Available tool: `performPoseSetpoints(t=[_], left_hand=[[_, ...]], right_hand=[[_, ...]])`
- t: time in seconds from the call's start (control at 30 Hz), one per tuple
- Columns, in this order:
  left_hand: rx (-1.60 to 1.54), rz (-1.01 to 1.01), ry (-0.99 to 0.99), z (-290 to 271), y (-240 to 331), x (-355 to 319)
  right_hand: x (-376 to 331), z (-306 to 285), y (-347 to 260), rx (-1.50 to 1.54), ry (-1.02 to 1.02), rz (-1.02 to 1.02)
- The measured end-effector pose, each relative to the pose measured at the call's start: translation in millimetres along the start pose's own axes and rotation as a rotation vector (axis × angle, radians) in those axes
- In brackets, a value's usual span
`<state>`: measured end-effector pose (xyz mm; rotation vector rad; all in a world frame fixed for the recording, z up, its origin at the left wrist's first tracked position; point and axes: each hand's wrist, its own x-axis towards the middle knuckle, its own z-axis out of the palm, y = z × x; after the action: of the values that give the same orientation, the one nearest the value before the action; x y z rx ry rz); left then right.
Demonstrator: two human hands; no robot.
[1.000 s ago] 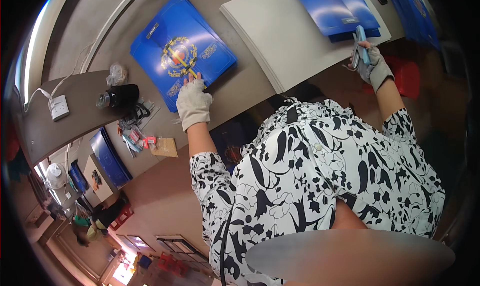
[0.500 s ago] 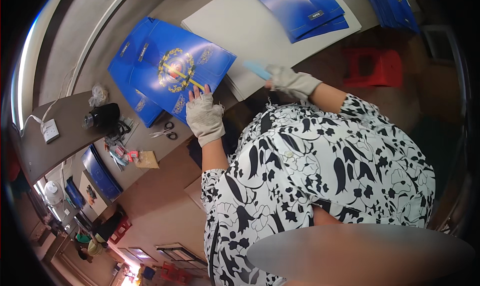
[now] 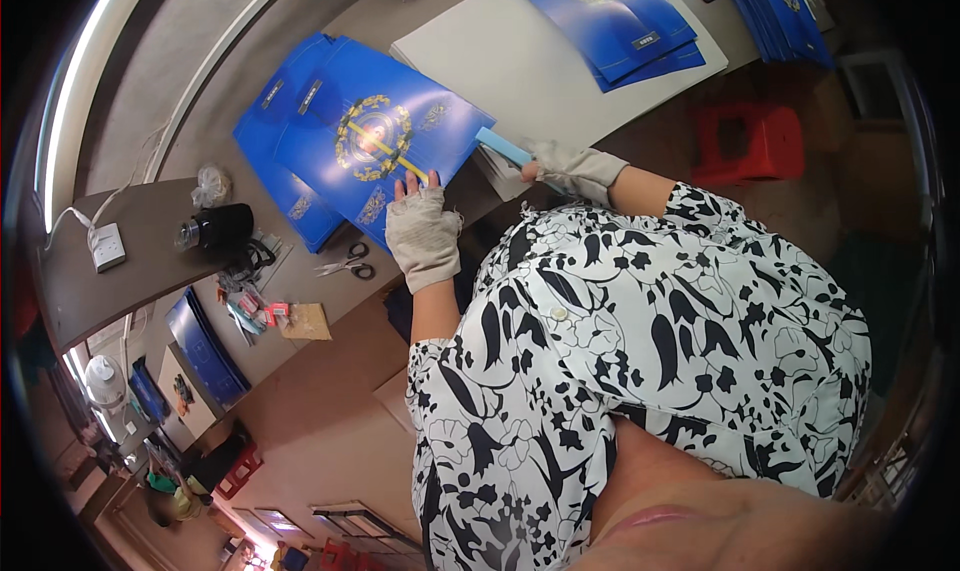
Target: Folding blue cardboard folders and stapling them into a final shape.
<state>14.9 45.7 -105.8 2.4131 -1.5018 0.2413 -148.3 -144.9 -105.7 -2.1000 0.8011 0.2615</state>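
My left hand [image 3: 422, 233], in a fingerless off-white glove, rests with its fingers outstretched on the near edge of a blue printed sheet [image 3: 325, 136] with a gold wreath emblem. A yellow strip [image 3: 408, 165] lies across the emblem, ending by my fingertips. My right hand [image 3: 575, 171], gloved the same way, is closed around a light-blue flat strip [image 3: 503, 146], whose exact kind I cannot make out. The strip's far end meets the sheet's right corner. Underneath, more blue sheets [image 3: 268, 121] fan out to the left.
A white board [image 3: 560, 101] lies to the right, bearing blue sheets [image 3: 625, 36]. Scissors [image 3: 350, 262] rest near the table edge, left of my left hand. Beyond them are a black bottle [image 3: 222, 227] and a power strip [image 3: 107, 248]. A red stool [image 3: 748, 143] stands at right.
My right hand has brought the light-blue strip leftward to the corner of the blue sheet. My left hand stays on the sheet. The whole view has shifted slightly.
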Motion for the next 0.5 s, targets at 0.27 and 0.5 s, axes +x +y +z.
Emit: performPoseSetpoints(t=[0.27,0.5], left_hand=[[-0.027,0.08,-0.077,-2,18,6],[-0.054,0.098,-0.082,0,27,12]], right_hand=[[0,-3,2,0.258,0.023,0.122],[17,16,44,0.117,0.082,0.04]])
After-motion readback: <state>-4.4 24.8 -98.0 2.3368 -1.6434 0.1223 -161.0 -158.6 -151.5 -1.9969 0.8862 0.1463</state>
